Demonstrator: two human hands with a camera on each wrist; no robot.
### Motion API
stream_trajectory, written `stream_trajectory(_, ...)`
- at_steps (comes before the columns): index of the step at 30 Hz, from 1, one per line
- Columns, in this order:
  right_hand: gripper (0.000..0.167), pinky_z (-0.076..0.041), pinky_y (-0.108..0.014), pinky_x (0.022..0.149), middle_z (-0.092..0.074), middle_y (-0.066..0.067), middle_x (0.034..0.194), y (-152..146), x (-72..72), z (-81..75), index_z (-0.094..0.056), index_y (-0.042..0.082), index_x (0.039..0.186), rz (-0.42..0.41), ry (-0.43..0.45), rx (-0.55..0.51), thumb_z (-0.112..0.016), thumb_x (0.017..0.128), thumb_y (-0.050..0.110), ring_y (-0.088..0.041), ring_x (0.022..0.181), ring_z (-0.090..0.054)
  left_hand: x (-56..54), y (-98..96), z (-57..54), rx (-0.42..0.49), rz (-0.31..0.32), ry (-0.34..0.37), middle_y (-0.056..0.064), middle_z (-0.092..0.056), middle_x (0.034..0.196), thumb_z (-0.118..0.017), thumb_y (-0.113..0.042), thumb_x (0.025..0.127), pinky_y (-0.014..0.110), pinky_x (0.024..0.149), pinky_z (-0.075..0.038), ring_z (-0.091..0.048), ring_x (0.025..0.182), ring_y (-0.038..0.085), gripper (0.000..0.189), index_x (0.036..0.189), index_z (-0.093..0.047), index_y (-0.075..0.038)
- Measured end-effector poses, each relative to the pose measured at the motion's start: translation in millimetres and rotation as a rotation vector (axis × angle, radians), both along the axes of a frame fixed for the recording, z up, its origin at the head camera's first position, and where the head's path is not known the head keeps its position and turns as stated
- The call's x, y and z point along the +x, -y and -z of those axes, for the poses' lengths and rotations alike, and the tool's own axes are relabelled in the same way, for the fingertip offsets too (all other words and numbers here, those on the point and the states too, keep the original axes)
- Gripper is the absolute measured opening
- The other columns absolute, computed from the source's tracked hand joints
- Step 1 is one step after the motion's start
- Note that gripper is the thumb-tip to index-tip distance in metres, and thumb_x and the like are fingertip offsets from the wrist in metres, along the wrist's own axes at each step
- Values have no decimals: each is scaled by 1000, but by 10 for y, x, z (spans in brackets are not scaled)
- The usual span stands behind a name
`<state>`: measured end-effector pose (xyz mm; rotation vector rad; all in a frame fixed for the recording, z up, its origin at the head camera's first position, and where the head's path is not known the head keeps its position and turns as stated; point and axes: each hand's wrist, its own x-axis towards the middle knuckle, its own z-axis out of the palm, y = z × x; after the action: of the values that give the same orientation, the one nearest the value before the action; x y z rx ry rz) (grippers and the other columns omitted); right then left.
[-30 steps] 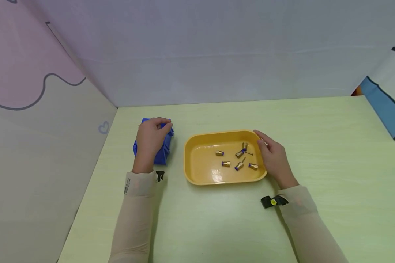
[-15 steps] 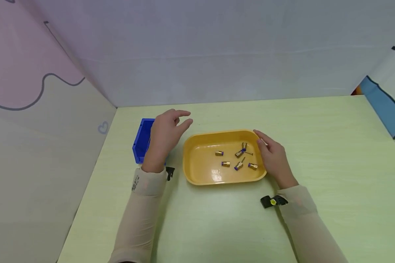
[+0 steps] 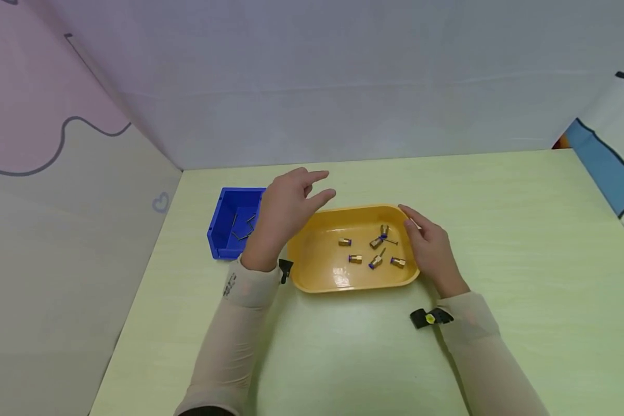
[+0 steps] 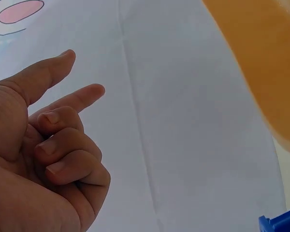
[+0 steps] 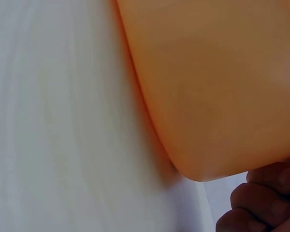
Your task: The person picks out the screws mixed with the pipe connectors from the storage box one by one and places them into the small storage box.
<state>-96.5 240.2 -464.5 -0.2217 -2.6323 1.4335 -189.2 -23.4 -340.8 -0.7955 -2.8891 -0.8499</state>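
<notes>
My left hand [image 3: 285, 211] hangs above the left end of a yellow tray [image 3: 317, 287]. Its thumb and index finger stretch out with a gap between them; the other fingers curl toward the palm in the left wrist view, with nothing held. At the tray's right end my right hand [image 3: 430, 247] grips the rim, thumb on top and curled fingers [image 5: 261, 198] outside the wall. Inside lie several brass fittings [image 3: 355, 259] with blue collars, and a thin screw [image 3: 390, 241]. Another narrow pin [image 3: 382, 253] overlaps one fitting.
Left of the tray stands a blue bin [image 3: 214, 237] holding several small dark screws [image 3: 236, 219], its right side hidden by my left hand. The pale green table [image 3: 353, 352] meets a grey-white backdrop [image 3: 374, 115] at the back and patterned panels at the sides.
My left hand has moved right from over the blue bin to the tray's left end, its thumb and index finger parting. The bin's screws have come into view. My right hand stays put.
</notes>
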Motion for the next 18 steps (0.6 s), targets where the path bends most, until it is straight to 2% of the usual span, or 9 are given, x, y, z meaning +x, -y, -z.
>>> stream_trajectory(3,46,-42,-16,73,-54,-13,144,-13,2,0,-49,18,149,2,10,-1,-39,108,36,-25,93,-55,32,-124,13,-39,44,20,2,-45,73,-66,-43,95,29,53,-23,-39,60,18,43,133,-66,-23)
stream_trajectory(7,46,-41,-18,80,-53,-13,145,-14,4,0,-48,18,150,5,20,-4,-39,108,36,-25,98,-54,80,-316,99,-133,114,52,-3,-53,80,-65,-45,95,26,53,-34,-48,66,13,42,132,-67,-25)
stream_trajectory(10,45,-41,-20,76,-54,-14,143,-10,9,0,-49,18,149,9,18,-4,-40,108,35,-26,95,-54,119,-447,176,-198,164,66,-5,-60,88,-66,-45,95,25,54,-42,-53,70,10,42,132,-67,-24)
stream_trajectory(14,45,-41,-16,73,-55,-14,142,0,11,-3,-49,18,149,6,11,-4,-40,108,35,-24,93,-54,155,-561,249,-255,203,78,-1,-67,103,-66,-46,94,25,54,-46,-56,70,10,45,133,-67,-22)
stream_trajectory(16,44,-42,-16,69,-59,-16,137,4,10,-12,-50,18,148,1,2,-1,-41,108,34,-24,87,-55,163,-608,274,-278,219,97,1,-67,115,-65,-47,94,25,56,-47,-58,74,9,47,135,-65,-23)
stream_trajectory(18,44,-42,-18,65,-62,-17,130,6,7,-20,-51,17,148,-3,-9,8,-41,108,33,-22,79,-54,165,-650,311,-297,238,104,0,-66,118,-65,-48,94,25,57,-47,-58,77,9,47,135,-64,-25)
